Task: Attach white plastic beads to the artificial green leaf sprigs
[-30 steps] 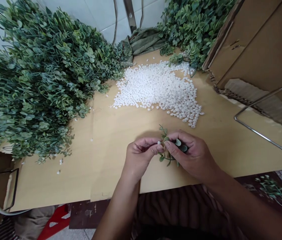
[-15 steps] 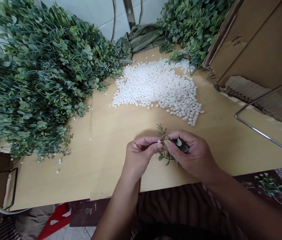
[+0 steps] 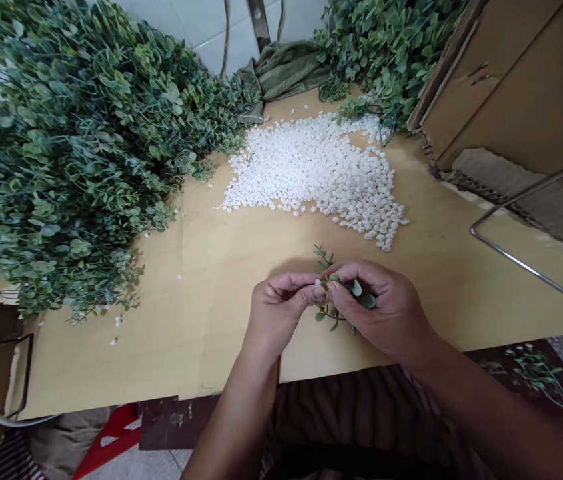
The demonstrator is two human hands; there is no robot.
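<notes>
Over the front of the board, my two hands meet fingertip to fingertip. My left hand (image 3: 281, 303) is closed, pinching a small white bead-like piece (image 3: 318, 283) between thumb and index finger. My right hand (image 3: 384, 303) is closed on a sprig of green leaves (image 3: 334, 313), whose leafy ends stick out above, below and between the fingers. The white piece sits right beside the sprig's stem; whether the two are joined is hidden by the fingertips. Behind the hands lies a spread of many similar white pieces (image 3: 306, 167).
A large heap of leafy greenery (image 3: 71, 153) fills the left side, and another leafy bunch (image 3: 386, 53) stands at the back right. A cardboard box (image 3: 526, 87) and a bent metal rod (image 3: 521, 260) border the right. A dark green cloth (image 3: 288, 70) lies at the back.
Almost nothing differs: both hands keep the same pinch at the same spot. The whole view has shifted very slightly.
</notes>
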